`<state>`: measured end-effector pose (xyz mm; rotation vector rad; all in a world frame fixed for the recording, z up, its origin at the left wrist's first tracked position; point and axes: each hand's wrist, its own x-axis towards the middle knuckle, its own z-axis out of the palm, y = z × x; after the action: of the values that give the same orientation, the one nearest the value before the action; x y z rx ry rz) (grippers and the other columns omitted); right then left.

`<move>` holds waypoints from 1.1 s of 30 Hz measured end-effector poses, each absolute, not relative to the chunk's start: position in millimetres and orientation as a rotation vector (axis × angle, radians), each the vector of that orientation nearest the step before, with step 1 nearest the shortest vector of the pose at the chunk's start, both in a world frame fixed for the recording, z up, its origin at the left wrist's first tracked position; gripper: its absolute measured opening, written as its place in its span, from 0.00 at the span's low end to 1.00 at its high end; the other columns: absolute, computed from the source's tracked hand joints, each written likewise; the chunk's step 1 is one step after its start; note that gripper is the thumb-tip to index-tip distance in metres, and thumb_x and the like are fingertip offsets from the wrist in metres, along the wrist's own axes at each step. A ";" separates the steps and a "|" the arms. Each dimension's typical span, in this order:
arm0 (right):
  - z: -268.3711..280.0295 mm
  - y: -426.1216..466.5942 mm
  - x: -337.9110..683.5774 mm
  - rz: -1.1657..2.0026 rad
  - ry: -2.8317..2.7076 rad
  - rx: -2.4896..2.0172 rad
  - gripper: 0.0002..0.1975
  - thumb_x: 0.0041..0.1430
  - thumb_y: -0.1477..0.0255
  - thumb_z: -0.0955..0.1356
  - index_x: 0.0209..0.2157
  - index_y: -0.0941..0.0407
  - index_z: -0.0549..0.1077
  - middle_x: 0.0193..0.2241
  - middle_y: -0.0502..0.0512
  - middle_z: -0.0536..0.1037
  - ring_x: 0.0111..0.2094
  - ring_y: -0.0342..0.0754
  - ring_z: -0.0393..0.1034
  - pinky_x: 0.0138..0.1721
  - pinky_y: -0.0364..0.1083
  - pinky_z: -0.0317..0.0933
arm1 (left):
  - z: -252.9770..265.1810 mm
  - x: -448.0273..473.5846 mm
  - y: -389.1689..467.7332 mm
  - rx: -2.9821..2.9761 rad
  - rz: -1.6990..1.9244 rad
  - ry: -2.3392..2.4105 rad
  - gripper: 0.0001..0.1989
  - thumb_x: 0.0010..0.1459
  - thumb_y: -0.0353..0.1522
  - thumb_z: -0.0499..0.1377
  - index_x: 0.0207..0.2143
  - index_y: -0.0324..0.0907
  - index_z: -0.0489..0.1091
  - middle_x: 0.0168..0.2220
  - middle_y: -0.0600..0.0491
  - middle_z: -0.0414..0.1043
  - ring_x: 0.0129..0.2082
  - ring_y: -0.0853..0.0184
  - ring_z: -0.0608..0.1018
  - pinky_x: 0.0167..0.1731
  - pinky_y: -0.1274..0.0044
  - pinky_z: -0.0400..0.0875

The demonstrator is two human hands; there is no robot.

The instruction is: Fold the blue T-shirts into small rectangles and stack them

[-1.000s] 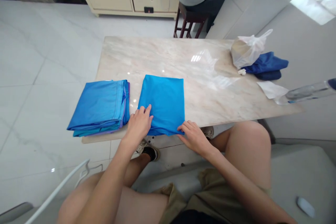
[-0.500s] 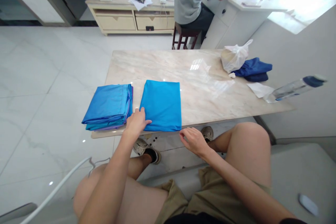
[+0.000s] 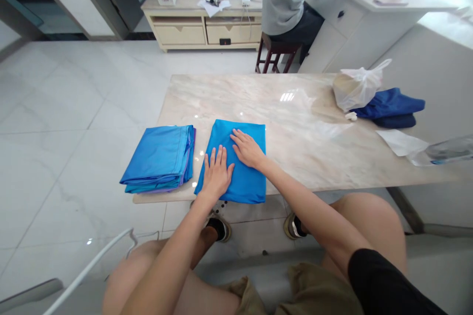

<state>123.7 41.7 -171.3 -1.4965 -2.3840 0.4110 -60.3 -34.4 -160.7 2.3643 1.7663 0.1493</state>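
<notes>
A folded bright blue cloth (image 3: 246,182) lies on the marble-patterned table, its near edge hanging slightly over the front rim. My left hand (image 3: 217,172) rests flat on its left part, fingers stretched out. Higher up on the same cloth, my right hand (image 3: 247,147) lies flat with fingers extended toward the upper left. To the left sits a stack of folded cloths (image 3: 158,157) in blue, teal and purple, a small gap away from the single one. Neither hand grips anything.
The table (image 3: 303,167) also bears a white plastic bag (image 3: 358,86), dark blue fabric (image 3: 393,106), white paper (image 3: 401,142) and a clear bottle (image 3: 451,150) at the right. Beyond it, a person (image 3: 288,0) sits on a stool (image 3: 277,49). A low cabinet (image 3: 181,34) stands behind.
My right hand has moved from the cloth's lower right corner up onto its top. My left hand has shifted from the left edge onto the cloth and flattened. The view has turned left.
</notes>
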 end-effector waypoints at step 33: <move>-161.6 -70.0 158.3 0.229 -2.294 -1.655 0.33 0.82 0.64 0.56 0.80 0.63 0.55 0.82 0.66 0.46 0.83 0.60 0.34 0.81 0.66 0.37 | -158.6 -64.6 -52.3 2.495 0.067 1.594 0.37 0.78 0.46 0.44 0.82 0.39 0.49 0.83 0.43 0.45 0.83 0.48 0.47 0.79 0.45 0.40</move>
<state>158.3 -70.0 -161.6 -1.6549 -2.2943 0.2286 -64.6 -52.3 -158.6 2.4947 1.5939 0.0666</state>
